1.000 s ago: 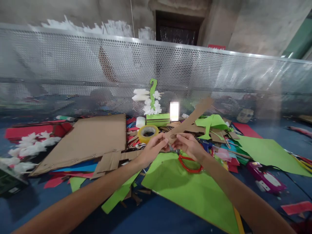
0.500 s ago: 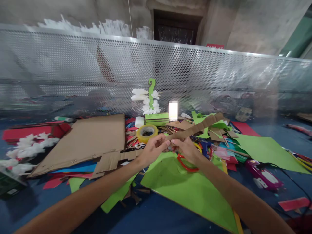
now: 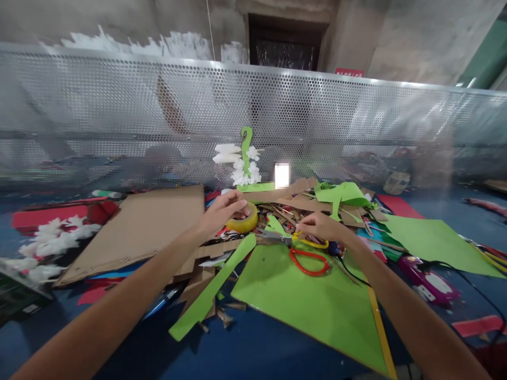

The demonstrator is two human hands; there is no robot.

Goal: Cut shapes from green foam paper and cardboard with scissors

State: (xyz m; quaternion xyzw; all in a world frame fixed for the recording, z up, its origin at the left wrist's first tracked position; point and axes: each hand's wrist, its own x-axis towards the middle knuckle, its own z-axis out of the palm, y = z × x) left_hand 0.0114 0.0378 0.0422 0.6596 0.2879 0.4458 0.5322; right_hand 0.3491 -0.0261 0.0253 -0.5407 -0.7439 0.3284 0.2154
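Note:
My left hand (image 3: 226, 211) is curled over the rim of a yellow roll of tape (image 3: 242, 224), with its fingers closed on it. To the right, my right hand (image 3: 322, 227) has its thumb and fingertips pinched together just above the yellow handle of the scissors (image 3: 309, 262); whether anything is between them is hidden. Those scissors lie with blades pointing left, across the top edge of a green sheet (image 3: 301, 301). A long green paper strip (image 3: 216, 287) runs from the blades toward the front. Behind the hands, a brown cardboard strip (image 3: 273, 196) rests on the scrap pile.
A green stand with white tufts (image 3: 246, 158) is at the back beside a bright screen (image 3: 282, 176). On the left are a large cardboard sheet (image 3: 158, 227) and a red box (image 3: 67, 214). At right lie a purple device (image 3: 428, 279) with a cable and green paper (image 3: 435, 240).
Both hands have let go of the cardboard strip, which now lies on the pile behind. My left hand moved left onto the tape; my right moved right, above the scissors.

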